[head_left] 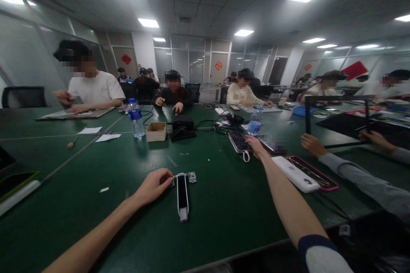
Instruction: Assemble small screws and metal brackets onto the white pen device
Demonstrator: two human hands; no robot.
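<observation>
My left hand (153,186) rests on the green table (96,204), its fingers curled against the top end of a slim black and white device (182,192) with a small metal bracket. My right hand (255,145) is stretched far forward. Its fingers lie on a phone with a dark screen (238,140), which has a white strap at its near end. A white power bank (296,174) and a pink-edged flat case (315,172) lie right of my right forearm.
A water bottle (136,117), a small cardboard box (156,131) and a black device with cables (182,128) stand mid-table. Several people sit around the table. A person at the right holds a black frame (336,121). Paper slips (99,134) lie to the left.
</observation>
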